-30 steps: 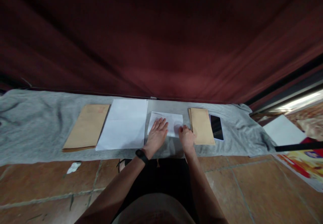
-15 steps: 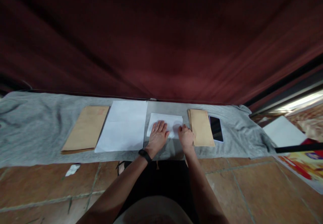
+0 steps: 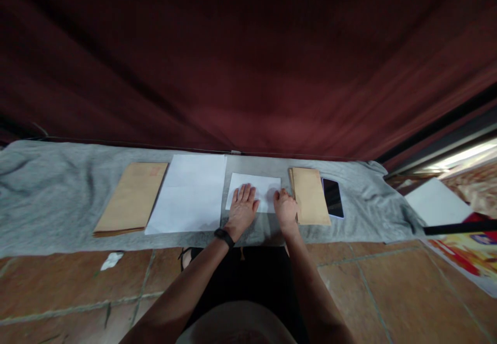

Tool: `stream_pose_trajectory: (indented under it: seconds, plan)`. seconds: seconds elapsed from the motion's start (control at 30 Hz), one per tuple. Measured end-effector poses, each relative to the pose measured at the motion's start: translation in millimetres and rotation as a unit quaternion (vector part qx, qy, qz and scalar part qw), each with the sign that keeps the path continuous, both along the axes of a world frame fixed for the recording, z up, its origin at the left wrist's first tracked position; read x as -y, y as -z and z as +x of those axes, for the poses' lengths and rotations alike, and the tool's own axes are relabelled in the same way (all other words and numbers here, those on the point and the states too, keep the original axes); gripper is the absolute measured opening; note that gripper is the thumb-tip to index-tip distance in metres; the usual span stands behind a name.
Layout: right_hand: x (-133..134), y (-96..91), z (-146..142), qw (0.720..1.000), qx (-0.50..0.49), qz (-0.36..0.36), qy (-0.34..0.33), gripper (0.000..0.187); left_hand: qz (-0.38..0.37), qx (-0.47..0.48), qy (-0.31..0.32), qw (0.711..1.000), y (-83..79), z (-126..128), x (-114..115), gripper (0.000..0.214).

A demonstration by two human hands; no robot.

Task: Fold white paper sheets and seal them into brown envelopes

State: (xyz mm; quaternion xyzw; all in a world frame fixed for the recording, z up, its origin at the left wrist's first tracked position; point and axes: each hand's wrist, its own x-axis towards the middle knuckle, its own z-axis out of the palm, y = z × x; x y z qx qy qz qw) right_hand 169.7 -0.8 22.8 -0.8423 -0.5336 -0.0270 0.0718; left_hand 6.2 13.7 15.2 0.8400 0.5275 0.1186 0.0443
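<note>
Touching small white paper (image 3: 264, 184), the left hand (image 3: 243, 209) lies flat, the right hand (image 3: 286, 210) curled.

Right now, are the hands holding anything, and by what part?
No clear hold: left hand lies flat on the small white paper; right hand is curled at its right end, whether pinching it can't be told.

The folded white paper (image 3: 265, 184) lies flat, crosswise

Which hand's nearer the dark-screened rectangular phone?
Right. The right hand is by the left edge of the narrow tan paper stack, which lies between it and the phone; the left hand is farther left, palm-down on the small white paper.
</note>
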Motion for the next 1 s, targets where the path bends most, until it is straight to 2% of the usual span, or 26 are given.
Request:
stream_pose_trajectory:
  seconds: [0.2,0.33,0.4,0.53,0.6,0.7,1.0]
  plan:
    - [1,1.4,0,1.000,-0.003,0.010,-0.002,0.026,0.020,0.009,-0.001,1.000,5.5,-1,2,0.052]
    - [5,-1.2,-1,0.997,-0.023,0.071,-0.008,0.025,0.030,0.011,-0.001,1.000,7.8,0,3,0.053]
    - [6,-1.6,-7,0.991,-0.044,0.118,-0.039,0.031,0.030,0.011,0.001,0.999,9.3,1,3,0.053]
    - [2,4.4,-30,0.959,-0.146,0.175,-0.171,0.043,0.023,-0.008,0.006,1.000,14.0,0,2,0.057]
    - [-2,9.7,-43,0.943,-0.178,0.161,-0.232,0.044,0.019,-0.023,0.020,0.999,16.2,-2,1,0.062]
    - [-7,15.9,-55,0.936,-0.174,0.127,-0.280,0.046,0.017,-0.030,0.031,0.999,17.2,-3,0,0.066]
    - [-8,16.5,-38,0.964,-0.088,0.078,-0.238,0.046,-0.007,-0.012,0.009,1.000,7.8,-1,2,0.058]
